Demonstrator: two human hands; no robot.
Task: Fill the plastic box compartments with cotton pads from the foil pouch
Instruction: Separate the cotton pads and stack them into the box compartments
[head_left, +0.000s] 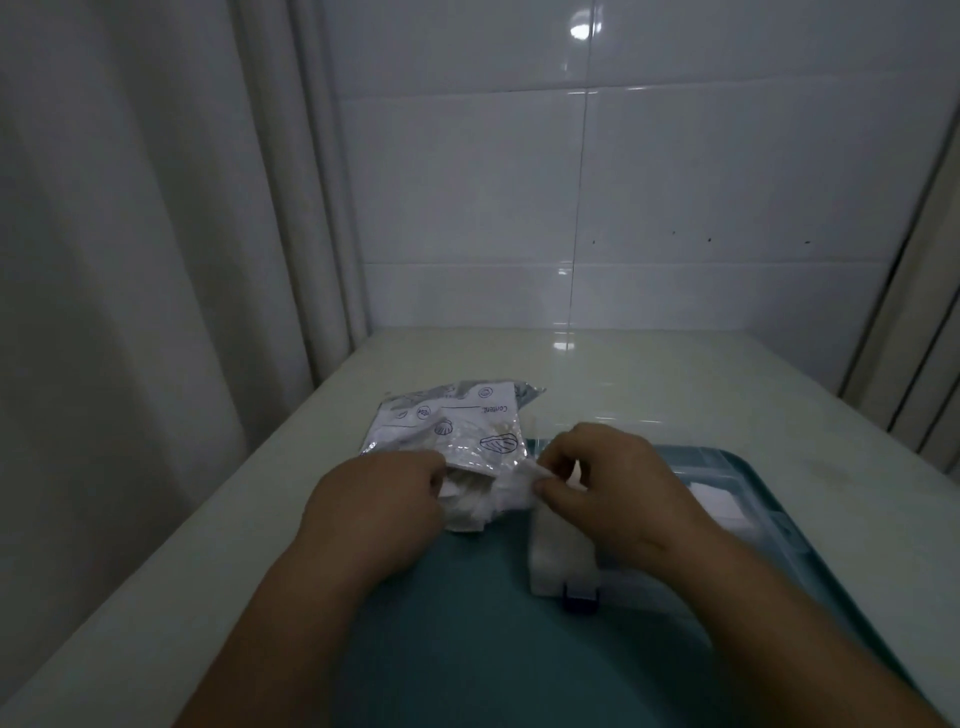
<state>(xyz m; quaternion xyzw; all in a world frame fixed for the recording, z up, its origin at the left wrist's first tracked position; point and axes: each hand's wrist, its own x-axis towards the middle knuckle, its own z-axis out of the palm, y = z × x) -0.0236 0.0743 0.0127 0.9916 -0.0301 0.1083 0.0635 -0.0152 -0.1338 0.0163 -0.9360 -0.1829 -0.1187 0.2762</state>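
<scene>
Teal tray (467, 623) lies nearest on the pale glossy worktop (675, 374), carrying the clear plastic box (558, 558) beneath the right hand (618, 488). Its grip pinches the mouth of the foil pouch (457, 421), and the left hand (374, 499) grasps the opposite edge. Beyond stand a white tiled wall (701, 182) and, at left, a curtain (145, 234).

Crumpled foil pouch (457, 428) beside a clear plastic box (558, 564).
The pouch lies flat, white cotton pads (485, 501) bulging from its near mouth; the box is just right of it.

Foil pouch (457, 421): I see crinkled, glossy foil.
Tray (467, 623) beside my pouch: smooth, matt plastic.
Tiles (675, 182) behind pouch: glossy.
</scene>
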